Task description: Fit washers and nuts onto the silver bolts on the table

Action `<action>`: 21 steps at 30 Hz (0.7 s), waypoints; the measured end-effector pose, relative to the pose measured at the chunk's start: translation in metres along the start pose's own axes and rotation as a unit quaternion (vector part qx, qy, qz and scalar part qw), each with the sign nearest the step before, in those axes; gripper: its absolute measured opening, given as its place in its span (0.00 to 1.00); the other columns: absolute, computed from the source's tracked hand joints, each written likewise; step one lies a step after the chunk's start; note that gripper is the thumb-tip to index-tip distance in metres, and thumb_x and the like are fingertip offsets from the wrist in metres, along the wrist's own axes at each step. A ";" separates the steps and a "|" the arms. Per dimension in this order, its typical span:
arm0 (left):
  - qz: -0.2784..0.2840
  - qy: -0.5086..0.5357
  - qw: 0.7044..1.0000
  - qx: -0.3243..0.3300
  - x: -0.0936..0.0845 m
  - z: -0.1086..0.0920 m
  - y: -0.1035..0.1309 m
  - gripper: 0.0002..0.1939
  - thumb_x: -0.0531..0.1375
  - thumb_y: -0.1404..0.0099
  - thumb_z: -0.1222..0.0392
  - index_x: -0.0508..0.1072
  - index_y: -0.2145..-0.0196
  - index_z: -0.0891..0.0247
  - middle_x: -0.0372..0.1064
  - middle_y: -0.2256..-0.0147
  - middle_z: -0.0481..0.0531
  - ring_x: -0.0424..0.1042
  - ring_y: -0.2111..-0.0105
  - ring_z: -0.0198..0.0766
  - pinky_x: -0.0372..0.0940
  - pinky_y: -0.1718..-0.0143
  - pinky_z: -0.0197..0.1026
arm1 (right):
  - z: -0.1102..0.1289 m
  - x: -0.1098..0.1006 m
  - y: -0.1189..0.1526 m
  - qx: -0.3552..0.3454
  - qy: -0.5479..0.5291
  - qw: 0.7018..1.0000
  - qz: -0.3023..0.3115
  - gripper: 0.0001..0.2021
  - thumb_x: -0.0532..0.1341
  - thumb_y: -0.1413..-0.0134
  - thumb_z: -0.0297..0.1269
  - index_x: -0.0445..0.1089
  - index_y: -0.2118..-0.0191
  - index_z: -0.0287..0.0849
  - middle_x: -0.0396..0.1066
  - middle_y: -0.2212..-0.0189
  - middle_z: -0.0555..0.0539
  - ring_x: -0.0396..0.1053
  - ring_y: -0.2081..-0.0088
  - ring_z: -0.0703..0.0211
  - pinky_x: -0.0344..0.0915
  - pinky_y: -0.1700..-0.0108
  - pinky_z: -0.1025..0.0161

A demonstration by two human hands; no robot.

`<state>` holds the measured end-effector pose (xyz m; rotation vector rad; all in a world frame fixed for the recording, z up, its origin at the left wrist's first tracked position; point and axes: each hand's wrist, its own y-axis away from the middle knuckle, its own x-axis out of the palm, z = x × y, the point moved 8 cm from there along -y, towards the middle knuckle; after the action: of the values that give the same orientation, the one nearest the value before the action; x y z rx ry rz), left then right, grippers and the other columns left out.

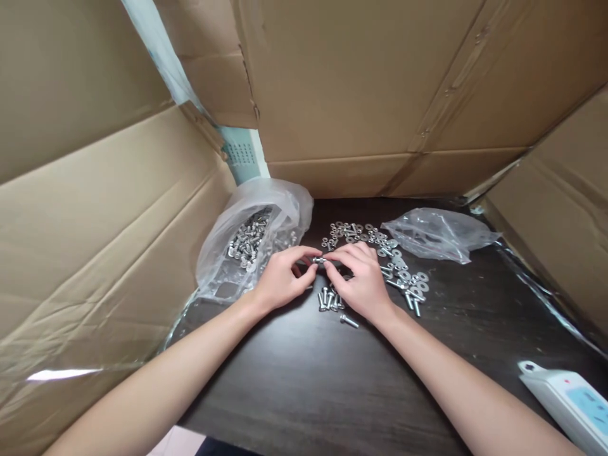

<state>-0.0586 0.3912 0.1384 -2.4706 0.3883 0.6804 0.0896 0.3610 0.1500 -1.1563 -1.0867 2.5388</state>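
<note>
Between both hands, at the middle of the view, is a small silver bolt (pixel 318 259). My left hand (pixel 287 275) pinches one end of it with thumb and forefinger. The other end is between the thumb and fingertips of my right hand (pixel 358 278). Several bolts (pixel 330 299) lie in a group just below the hands, and a single bolt (pixel 349 321) lies nearer to me. Beyond and right of my right hand are scattered washers (pixel 403 275), nuts and more bolts. Whether a nut or washer is on the held bolt is too small to tell.
An open plastic bag (pixel 213 253) full of small metal parts stands left on the dark table (pixel 285 380). Another clear bag (pixel 441 234) lies flat at the right. Cardboard walls (pixel 356 82) enclose the back and sides. A white power strip (pixel 565 399) is at the lower right.
</note>
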 end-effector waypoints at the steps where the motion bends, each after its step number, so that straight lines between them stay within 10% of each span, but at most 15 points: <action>1: -0.003 0.002 1.000 0.002 0.000 0.000 0.000 0.12 0.61 0.33 0.64 0.78 0.53 0.62 0.80 0.59 0.52 0.78 0.66 0.35 0.73 0.68 0.34 | 0.000 0.000 0.000 0.001 -0.002 1.000 0.002 0.04 0.64 0.37 0.34 0.78 0.62 0.45 0.77 0.66 0.49 0.69 0.60 0.52 0.60 0.55 0.53; 21: 0.018 -0.004 1.000 -0.014 0.004 0.004 -0.003 0.10 0.64 0.33 0.60 0.78 0.54 0.62 0.80 0.61 0.51 0.79 0.65 0.36 0.75 0.64 0.36 | -0.006 0.007 -0.002 0.028 -0.039 0.998 0.042 0.06 0.61 0.38 0.32 0.76 0.63 0.43 0.75 0.65 0.45 0.68 0.59 0.51 0.66 0.53 0.54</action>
<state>-0.0563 0.3954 0.1343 -2.4926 0.4233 0.7137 0.0885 0.3685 0.1450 -1.1202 -0.9977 2.6816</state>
